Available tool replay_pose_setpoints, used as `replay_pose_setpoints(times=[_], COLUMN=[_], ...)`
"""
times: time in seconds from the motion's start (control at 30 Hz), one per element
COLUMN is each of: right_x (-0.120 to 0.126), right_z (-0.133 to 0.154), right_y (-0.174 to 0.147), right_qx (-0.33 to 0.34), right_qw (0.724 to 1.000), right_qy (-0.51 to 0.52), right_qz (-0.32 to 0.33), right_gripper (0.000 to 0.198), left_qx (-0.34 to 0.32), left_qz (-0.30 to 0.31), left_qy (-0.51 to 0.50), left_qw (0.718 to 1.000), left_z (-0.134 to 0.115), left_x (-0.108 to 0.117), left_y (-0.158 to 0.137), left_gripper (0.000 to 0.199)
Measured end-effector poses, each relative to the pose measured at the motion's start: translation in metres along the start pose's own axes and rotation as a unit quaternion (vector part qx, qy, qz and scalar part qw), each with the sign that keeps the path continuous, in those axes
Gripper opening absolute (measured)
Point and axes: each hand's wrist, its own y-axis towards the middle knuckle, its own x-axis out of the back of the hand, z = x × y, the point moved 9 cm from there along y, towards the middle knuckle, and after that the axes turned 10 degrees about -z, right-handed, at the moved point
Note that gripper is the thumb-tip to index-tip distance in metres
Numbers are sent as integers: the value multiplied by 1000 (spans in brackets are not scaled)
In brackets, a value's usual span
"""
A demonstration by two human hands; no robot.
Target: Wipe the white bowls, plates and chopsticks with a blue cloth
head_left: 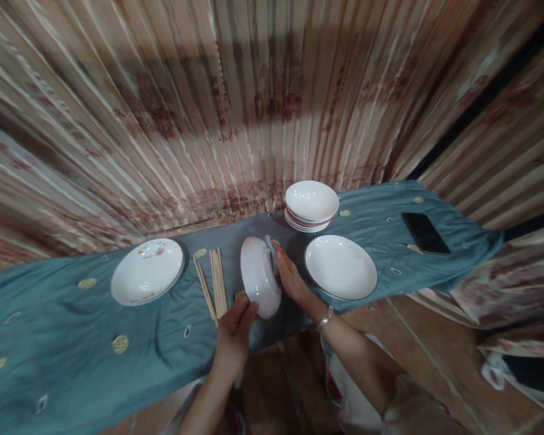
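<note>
A white bowl (256, 275) is tipped on its side above the middle of the table. At its lower rim my left hand (236, 326) grips it, with thumb and fingers closed on the edge. My right hand (290, 275) presses against the bowl's base from the right. A bit of pale blue cloth (269, 241) shows at its fingertips; the rest of the cloth is hidden. Wooden chopsticks (217, 278) lie in a bunch just left of the bowl, and a white plate (340, 266) lies right of my right hand.
Several stacked white bowls (312, 202) stand at the back. Flower-patterned white plates (147, 275) lie at left, and a black phone (425, 232) at right. A teal cloth (154, 344) covers the narrow table. Curtains (254, 90) hang close behind it.
</note>
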Motion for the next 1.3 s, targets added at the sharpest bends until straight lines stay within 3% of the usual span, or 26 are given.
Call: replay_pose_setpoints(times=[0.3,0.43,0.57,0.77,0.97,1.1,1.3], right_x=[1,-1,-3,-7,-11,-16,-18], right_z=[58,71,63,33,3,2,27], right_y=[-19,-26,-19,-7,-16,-35,-66], right_qx=[128,175,165,82,23,58,140], right_qw=[991,983,985,996,1000,997,983], right_qy=[1,-8,-18,-7,-13,-36,-103], right_qz=[25,49,42,21,10,20,67], right_gripper=[54,51,52,57,63,59,56], left_qx=[-7,9,13,30,69,94,99], left_qz=[15,15,9,11,-47,-73,-76], left_qy=[-8,-39,-65,-116,-188,-222,-231], left_qw=[1000,999,998,993,979,968,965], left_z=[1,4,3,-2,-7,-5,-6], left_x=[-1,-1,-1,-1,14,25,29], left_y=[1,1,2,5,14,20,23], left_gripper=[29,29,29,28,32,38,41])
